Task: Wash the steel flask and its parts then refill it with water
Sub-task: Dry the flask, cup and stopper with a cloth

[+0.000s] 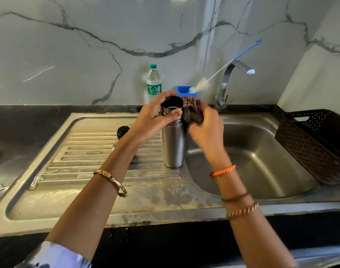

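Note:
The steel flask (pixel 173 146) stands upright on the drainboard, right at the edge of the sink basin. Above its neck my left hand (pixel 155 115) holds the flask's cup lid (pixel 172 105), a dark cup with its open mouth facing me. My right hand (pixel 204 128) is closed on a crumpled brown and maroon cloth (pixel 191 111), pressed against the cup's right side. A small black stopper cap (pixel 122 131) lies on the drainboard behind my left forearm.
The steel drainboard (pixel 88 171) is wet, with the sink basin (pixel 261 161) to its right. A tap (pixel 229 84) stands behind the basin. A bottle brush (pixel 219 72) leans in a blue holder (pixel 181 91). A plastic water bottle (pixel 153 82) stands by the wall. A brown basket (pixel 316 144) sits at right.

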